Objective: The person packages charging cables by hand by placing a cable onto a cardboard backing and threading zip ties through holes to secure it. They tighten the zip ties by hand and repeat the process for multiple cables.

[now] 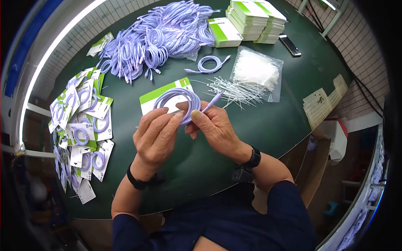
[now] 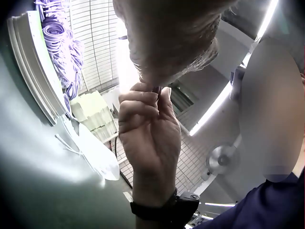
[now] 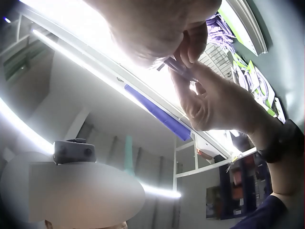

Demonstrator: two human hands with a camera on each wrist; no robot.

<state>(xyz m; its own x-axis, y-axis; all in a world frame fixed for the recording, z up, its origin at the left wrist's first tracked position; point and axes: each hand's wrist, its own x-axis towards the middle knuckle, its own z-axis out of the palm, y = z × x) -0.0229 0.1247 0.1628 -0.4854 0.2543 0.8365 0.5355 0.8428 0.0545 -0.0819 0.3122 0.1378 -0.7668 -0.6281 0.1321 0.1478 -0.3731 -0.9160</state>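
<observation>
Two hands meet over the table centre in the head view.

- Left hand: fingers curled, thumb and fingertips pinching the lower left rim of the coiled purple cable.
- Right hand: thumb pressed over the coil's right side, fingers curled behind it, closed firmly on the cable.
- The coil is held just over the green-and-white backing card, which lies flat on the green table. Cannot tell whether coil and card touch.
- The plug end sticks out toward 2 o'clock, past the right thumb.

Surroundings, read from the hands:
- 12 o'clock: loose cable pile.
- 1 o'clock: single coil; card stacks at the far edge.
- 2 o'clock: bag of white ties, with loose ties spilled beside it.
- 9 o'clock: packaged cables, heaped.

Both wrist views show fingers curled round a purple strand, with detail blurred.
</observation>
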